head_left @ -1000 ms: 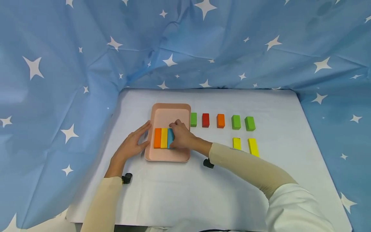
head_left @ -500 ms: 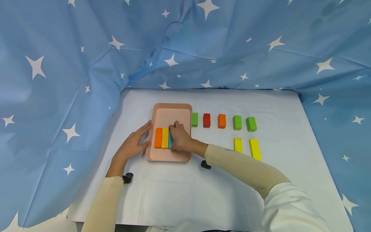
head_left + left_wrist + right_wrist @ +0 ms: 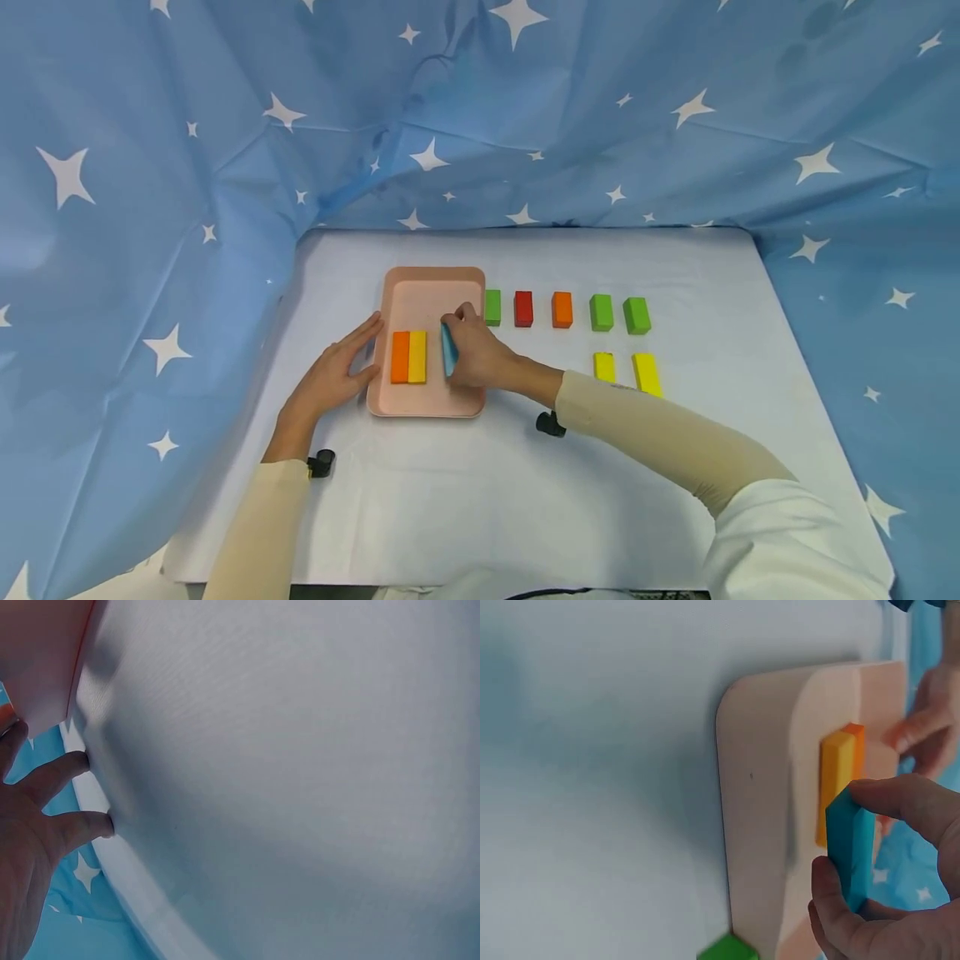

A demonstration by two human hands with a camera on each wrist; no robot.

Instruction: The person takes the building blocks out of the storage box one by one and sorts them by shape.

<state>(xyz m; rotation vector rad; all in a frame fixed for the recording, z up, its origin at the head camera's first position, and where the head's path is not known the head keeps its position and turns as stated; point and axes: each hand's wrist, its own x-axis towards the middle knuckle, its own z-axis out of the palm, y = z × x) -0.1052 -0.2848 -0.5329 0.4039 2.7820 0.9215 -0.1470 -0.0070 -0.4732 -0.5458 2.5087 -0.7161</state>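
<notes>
My right hand (image 3: 480, 350) pinches a blue block (image 3: 850, 844) by its two ends, thumb at one and fingers at the other. In the head view the block is over the right half of the pink tray (image 3: 427, 404), apart from the other blocks there. An orange block (image 3: 400, 358) and a yellow block (image 3: 417, 358) lie side by side, touching, in the tray's left part. My left hand (image 3: 330, 382) is at the tray's left rim with fingers straight and spread, its fingertips and thumb against the edge.
Right of the tray runs a row of blocks: a green block (image 3: 492, 307) close to its rim, a red block (image 3: 523, 309), an orange block (image 3: 562, 310) and two green ones. Two yellow blocks (image 3: 647, 374) lie nearer, partly behind the right sleeve. A starry blue cloth (image 3: 480, 108) hangs behind the white table.
The blue block has come away from beside the yellow block, moving right and tilting in my right hand. My left hand has stayed at the tray's rim.
</notes>
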